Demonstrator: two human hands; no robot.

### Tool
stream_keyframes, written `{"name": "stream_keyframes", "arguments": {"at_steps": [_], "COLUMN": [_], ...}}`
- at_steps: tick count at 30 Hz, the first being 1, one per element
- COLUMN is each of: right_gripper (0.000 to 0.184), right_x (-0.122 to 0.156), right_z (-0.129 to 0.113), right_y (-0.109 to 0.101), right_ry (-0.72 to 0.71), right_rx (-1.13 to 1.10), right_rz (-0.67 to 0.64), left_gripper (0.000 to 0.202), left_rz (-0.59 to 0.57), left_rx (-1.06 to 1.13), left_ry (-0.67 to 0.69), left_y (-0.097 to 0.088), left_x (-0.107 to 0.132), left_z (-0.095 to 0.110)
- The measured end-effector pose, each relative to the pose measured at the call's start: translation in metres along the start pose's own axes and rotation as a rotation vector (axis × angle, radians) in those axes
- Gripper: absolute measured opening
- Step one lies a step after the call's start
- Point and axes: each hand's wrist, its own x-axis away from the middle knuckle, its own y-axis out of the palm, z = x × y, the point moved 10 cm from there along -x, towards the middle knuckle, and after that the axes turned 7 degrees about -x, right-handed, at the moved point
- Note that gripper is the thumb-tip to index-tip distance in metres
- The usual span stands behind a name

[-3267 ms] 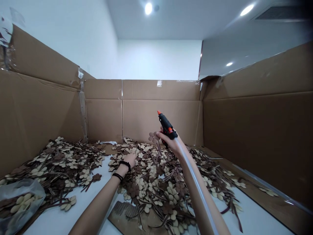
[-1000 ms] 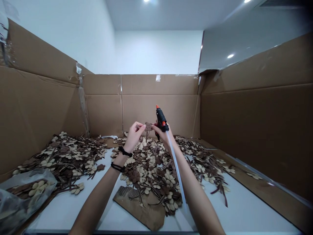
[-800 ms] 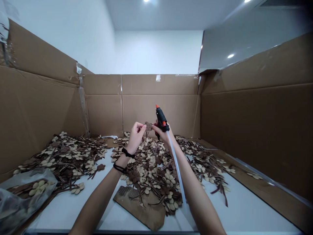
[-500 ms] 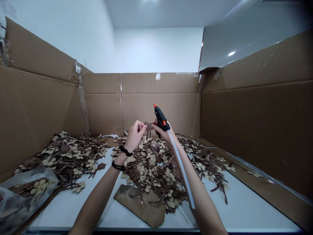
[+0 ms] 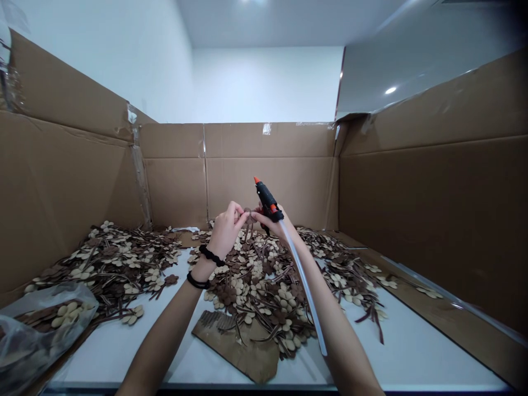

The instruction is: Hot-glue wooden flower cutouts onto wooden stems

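My left hand point(image 5: 225, 228) pinches a small brown flower cut-out point(image 5: 248, 216) between thumb and fingertips, with a thin stem strip hanging below it. From the other side, the thumb and finger of my right hand point(image 5: 275, 224) press on the same flower. A black hot glue gun point(image 5: 267, 198) is held in that right hand too, its orange nozzle pointing up and away to the left. Out of its back runs a long translucent glue stick point(image 5: 303, 283), lying along my right forearm. The flower is partly hidden by my fingers.
Beneath my hands a heap of cream and brown flower cut-outs point(image 5: 264, 275) covers the white table point(image 5: 412, 352). Another pile point(image 5: 124, 258) is at left, beside a plastic bag point(image 5: 49, 330). A cardboard scrap point(image 5: 247, 352) lies in front. Cardboard walls point(image 5: 272, 181) surround the table.
My right hand and the glue gun have shifted slightly left and down, closer to my left hand. My right thumb now overlaps the flower more.
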Motion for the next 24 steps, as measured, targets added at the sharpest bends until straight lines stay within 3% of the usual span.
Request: {"name": "stream_keyframes", "arguments": {"at_steps": [3, 6, 10, 24], "right_gripper": [0.031, 0.027, 0.028, 0.022], "right_x": [0.0, 0.0, -0.001, 0.003], "right_z": [0.002, 0.001, 0.004, -0.009], "right_y": [-0.003, -0.004, -0.002, 0.007], "right_ry": [-0.019, -0.041, -0.045, -0.099], "right_rx": [0.019, 0.019, -0.007, 0.025], "right_rz": [0.023, 0.037, 0.031, -0.005], "left_gripper": [0.013, 0.017, 0.021, 0.022], "left_rz": [0.018, -0.08, -0.189, -0.224], "left_rx": [0.083, 0.099, 0.083, 0.387], "left_ry": [-0.076, -0.108, -0.056, -0.123], "left_y": [-0.004, 0.005, 0.017, 0.038], "left_x": [0.0, 0.001, 0.004, -0.002], "left_z": [-0.006, -0.007, -0.001, -0.025]}}
